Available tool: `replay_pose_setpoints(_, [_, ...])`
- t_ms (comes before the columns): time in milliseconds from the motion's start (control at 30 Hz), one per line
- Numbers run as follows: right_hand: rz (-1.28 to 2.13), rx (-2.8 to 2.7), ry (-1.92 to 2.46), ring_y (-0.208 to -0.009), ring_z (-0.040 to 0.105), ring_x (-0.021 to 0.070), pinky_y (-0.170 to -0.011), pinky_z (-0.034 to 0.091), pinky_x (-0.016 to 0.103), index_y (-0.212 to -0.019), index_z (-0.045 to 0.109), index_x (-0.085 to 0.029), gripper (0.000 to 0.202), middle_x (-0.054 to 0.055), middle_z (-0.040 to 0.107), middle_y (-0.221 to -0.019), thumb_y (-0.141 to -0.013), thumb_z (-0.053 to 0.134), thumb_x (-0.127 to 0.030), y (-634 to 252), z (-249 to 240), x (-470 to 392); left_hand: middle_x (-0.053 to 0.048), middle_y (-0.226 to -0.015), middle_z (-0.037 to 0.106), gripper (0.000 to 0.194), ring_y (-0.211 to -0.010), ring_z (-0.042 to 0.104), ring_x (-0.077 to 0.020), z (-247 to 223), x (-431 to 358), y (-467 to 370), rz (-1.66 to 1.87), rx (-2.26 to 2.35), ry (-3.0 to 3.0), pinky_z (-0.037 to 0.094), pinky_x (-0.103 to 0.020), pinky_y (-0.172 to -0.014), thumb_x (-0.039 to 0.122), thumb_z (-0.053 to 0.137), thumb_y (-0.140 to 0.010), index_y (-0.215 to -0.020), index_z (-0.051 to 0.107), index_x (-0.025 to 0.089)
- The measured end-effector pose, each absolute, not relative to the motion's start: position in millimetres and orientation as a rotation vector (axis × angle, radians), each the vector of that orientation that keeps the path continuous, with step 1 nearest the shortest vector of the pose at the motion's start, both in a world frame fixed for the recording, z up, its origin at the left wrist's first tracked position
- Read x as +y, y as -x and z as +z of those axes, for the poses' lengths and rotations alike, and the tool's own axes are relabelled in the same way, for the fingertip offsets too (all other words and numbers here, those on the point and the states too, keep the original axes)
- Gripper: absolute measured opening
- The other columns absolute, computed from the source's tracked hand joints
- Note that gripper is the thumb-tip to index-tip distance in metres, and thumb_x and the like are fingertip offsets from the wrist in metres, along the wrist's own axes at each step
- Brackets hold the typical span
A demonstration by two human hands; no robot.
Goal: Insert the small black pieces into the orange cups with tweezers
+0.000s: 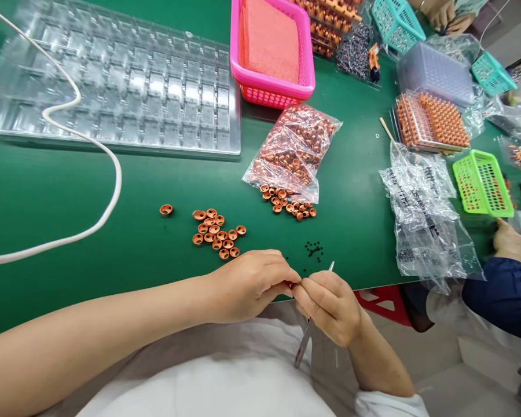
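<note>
My left hand (256, 284) is closed in a pinch at the table's front edge. A sliver of a small copper-coloured piece (293, 285) shows between its fingertips, mostly hidden. Meeting it fingertip to fingertip, my right hand (330, 304) is closed around metal tweezers (304, 346), whose pointed tip sticks up past the knuckles. Just beyond the hands lie tiny black bits (315, 250). A loose group of small copper-coloured cups with holes (214, 230) rests to the left, and one single cup (166, 209) sits apart. More cups (282, 200) spill from a clear plastic bag (295, 147).
Clear moulded trays (125, 87) and a white cable (113, 156) lie at left. A pink basket (271, 95) holds orange-pink sheets. Crumpled plastic bags (425, 220) and a green basket (481, 182) are at right, near a co-worker's hand (509, 240).
</note>
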State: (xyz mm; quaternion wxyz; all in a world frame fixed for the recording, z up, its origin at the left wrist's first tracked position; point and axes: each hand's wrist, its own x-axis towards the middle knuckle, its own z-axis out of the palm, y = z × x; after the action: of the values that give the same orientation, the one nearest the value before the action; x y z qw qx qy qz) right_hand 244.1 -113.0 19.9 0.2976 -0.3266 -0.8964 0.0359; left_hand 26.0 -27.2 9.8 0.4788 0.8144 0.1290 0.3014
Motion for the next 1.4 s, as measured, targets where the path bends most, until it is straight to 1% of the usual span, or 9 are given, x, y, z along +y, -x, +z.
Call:
replay_pose_setpoints(233, [0.06,-2.402,0.881,-0.081,0.062,0.0206,-0.06,0.051,0.035,-0.104,0.073,-0.013,0.018,0.01,0.069,-0.092,-0.094,0.06,-0.005,-247,13,-115,-0.006,-0.08,0.074,0.017,-0.072,0.063,-0.0155,5,-29,-27,0.731,0.313,-1.988,0.051,-0.024,-0.066,0.013,0.053,-0.106,-0.101,0.07,0.012])
replay_pose_setpoints(367, [0.1,-2.364,0.936,-0.082,0.064,0.0192,-0.063,0.055,0.034,-0.111,0.072,-0.016,0.02,0.008,0.071,-0.094,-0.097,0.06,-0.008,-248,8,-117,-0.006,-0.083,0.076,0.018,-0.074,0.065,-0.0154,7,-28,-27,0.698,0.347,-1.936,0.053,-0.023,-0.068,0.014,0.054,-0.106,-0.102,0.072,0.013])
replay_pose_setpoints(433, [0.164,-2.282,0.955,-0.08,0.065,0.0186,-0.065,0.057,0.033,-0.118,0.07,-0.014,0.025,0.008,0.072,-0.092,-0.095,0.064,-0.008,-247,8,-118,-0.005,-0.084,0.077,0.015,-0.076,0.067,-0.015,9,-27,-27,0.676,0.36,-1.86,0.054,-0.022,-0.07,0.015,0.058,-0.104,-0.102,0.073,0.014])
replay_pose_setpoints(500, [0.251,-2.165,0.99,-0.077,0.066,0.0178,-0.066,0.059,0.032,-0.124,0.067,-0.013,0.034,0.007,0.073,-0.09,-0.091,0.067,-0.005,-244,11,-120,-0.004,-0.084,0.078,0.011,-0.076,0.069,-0.0141,11,-26,-27,0.658,0.376,-1.747,0.055,-0.021,-0.071,0.016,0.064,-0.1,-0.102,0.075,0.015])
replay_pose_setpoints(567, [0.307,-2.027,1.043,-0.075,0.066,0.0166,-0.065,0.059,0.031,-0.128,0.066,-0.016,0.041,0.005,0.073,-0.09,-0.09,0.067,-0.002,-240,14,-121,-0.003,-0.085,0.078,0.009,-0.075,0.071,-0.0132,11,-25,-26,0.612,0.403,-1.628,0.055,-0.019,-0.071,0.018,0.07,-0.097,-0.102,0.077,0.016])
replay_pose_setpoints(733, [0.275,-1.821,1.123,-0.07,0.066,0.0154,-0.06,0.058,0.03,-0.124,0.067,-0.023,0.04,0.002,0.071,-0.086,-0.089,0.068,-0.003,-235,18,-124,-0.003,-0.088,0.08,0.01,-0.075,0.073,-0.0125,15,-23,-25,0.507,0.452,-1.442,0.057,-0.019,-0.073,0.02,0.073,-0.092,-0.1,0.079,0.017])
replay_pose_setpoints(933, [0.257,-1.731,1.192,-0.068,0.063,0.0154,-0.059,0.058,0.032,-0.118,0.069,-0.023,0.035,0.003,0.071,-0.086,-0.089,0.067,-0.003,-237,13,-128,-0.004,-0.093,0.082,0.013,-0.081,0.075,-0.014,19,-21,-25,0.409,0.485,-1.363,0.059,-0.02,-0.077,0.022,0.074,-0.091,-0.101,0.078,0.016])
replay_pose_setpoints(1200, [0.297,-1.708,1.2,-0.072,0.063,0.0154,-0.059,0.057,0.031,-0.117,0.069,-0.021,0.035,0.004,0.069,-0.087,-0.089,0.067,-0.002,-237,9,-131,-0.005,-0.093,0.081,0.015,-0.083,0.075,-0.0146,20,-19,-26,0.366,0.495,-1.308,0.059,-0.021,-0.078,0.024,0.074,-0.09,-0.101,0.076,0.014])
replay_pose_setpoints(1400, [0.326,-1.726,1.191,-0.073,0.063,0.0152,-0.06,0.057,0.031,-0.117,0.068,-0.021,0.037,0.004,0.069,-0.088,-0.087,0.066,0.001,-234,12,-128,-0.004,-0.091,0.08,0.014,-0.079,0.074,-0.0153,21,-15,-22,0.386,0.527,-1.503,0.058,-0.023,-0.076,0.025,0.069,-0.094,-0.103,0.076,0.016])
